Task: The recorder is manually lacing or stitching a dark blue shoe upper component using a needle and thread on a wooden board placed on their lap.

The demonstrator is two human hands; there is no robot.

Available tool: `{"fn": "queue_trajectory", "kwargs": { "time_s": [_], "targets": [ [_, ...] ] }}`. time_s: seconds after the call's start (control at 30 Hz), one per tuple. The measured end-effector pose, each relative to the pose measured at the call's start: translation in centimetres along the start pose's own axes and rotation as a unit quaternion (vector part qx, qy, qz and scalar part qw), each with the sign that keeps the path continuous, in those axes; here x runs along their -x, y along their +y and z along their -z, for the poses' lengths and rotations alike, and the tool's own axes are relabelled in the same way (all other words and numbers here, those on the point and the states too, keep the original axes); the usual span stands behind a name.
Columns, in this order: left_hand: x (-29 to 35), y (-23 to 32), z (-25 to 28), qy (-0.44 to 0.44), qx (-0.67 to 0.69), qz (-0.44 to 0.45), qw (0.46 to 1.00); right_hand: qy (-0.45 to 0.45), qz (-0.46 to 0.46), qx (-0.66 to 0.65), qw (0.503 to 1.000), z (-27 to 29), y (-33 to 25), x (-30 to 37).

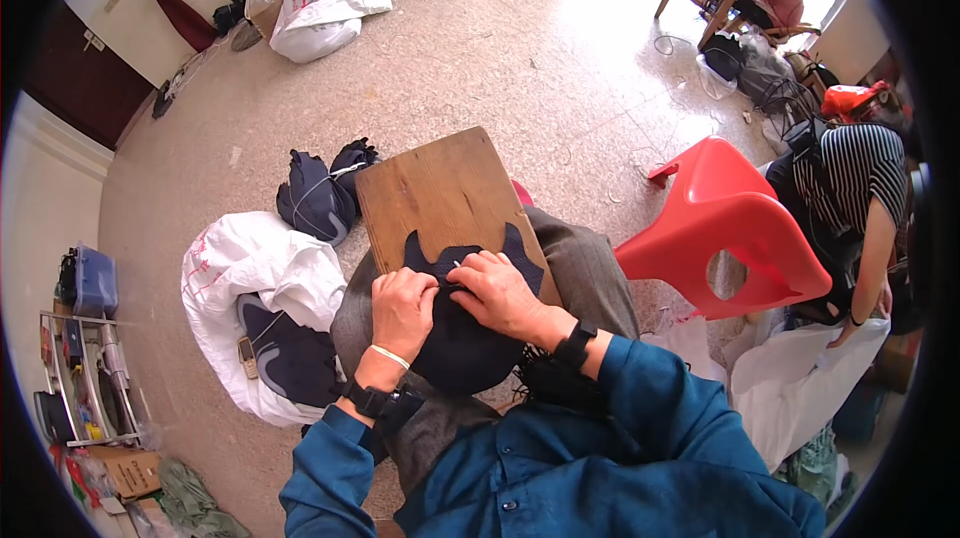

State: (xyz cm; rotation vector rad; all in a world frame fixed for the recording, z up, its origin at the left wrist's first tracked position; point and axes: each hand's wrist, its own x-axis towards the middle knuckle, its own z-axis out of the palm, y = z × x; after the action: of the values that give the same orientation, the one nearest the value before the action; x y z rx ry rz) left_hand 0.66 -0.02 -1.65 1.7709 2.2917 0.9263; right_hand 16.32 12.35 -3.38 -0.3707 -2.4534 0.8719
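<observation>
A wooden board [440, 183] rests across my lap, with a dark navy fabric piece [465, 343] lying over its near end. Two curved prongs of the fabric point away from me, and its rounded part hangs toward my body. My left hand [402, 310] is closed, thumb and fingers pinching the fabric near its middle. Just beside it, my right hand [500, 295] bends over the same piece with its fingers closed on the fabric. A small pale tip shows by the right fingers, too small to name. Black fringe-like strands [545, 375] hang beside the fabric.
Left of my knees, a white sack [255, 256] holds more dark fabric pieces [290, 348]. A tied dark bundle [318, 196] lies beyond it. At right stand a red plastic stool [715, 223] and a person in stripes bending over white sheeting [790, 388]. Another person sits farther back.
</observation>
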Motion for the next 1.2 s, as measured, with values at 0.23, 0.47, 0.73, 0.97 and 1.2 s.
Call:
{"fn": "queue_trajectory", "kwargs": {
  "time_s": [0.23, 0.47, 0.73, 0.97, 1.2],
  "targets": [
    [0.8, 0.5, -0.6, 0.034, -0.018, 0.018, 0.999, -0.008, 0.034, 0.067, 0.997, 0.1, 0.2, -0.4],
    [1.0, 0.1, -0.9, 0.030, 0.049, 0.061, 0.997, -0.039, 0.001, 0.090, 0.995, -0.2, -0.1, -0.8],
    [1.2, 0.8, -1.2, -0.011, -0.002, 0.115, 0.993, -0.082, 0.032, 0.082, 0.993, 0.3, 0.8, -1.4],
    [1.4, 1.0, -2.4, 0.024, 0.022, 0.128, 0.991, -0.077, 0.022, 0.125, 0.989, 1.6, 0.2, -0.3],
    [1.3, 1.0, -2.6, 0.058, -0.005, 0.089, 0.994, -0.125, 0.073, 0.234, 0.961, 1.3, -0.1, -1.8]
  ]
}}
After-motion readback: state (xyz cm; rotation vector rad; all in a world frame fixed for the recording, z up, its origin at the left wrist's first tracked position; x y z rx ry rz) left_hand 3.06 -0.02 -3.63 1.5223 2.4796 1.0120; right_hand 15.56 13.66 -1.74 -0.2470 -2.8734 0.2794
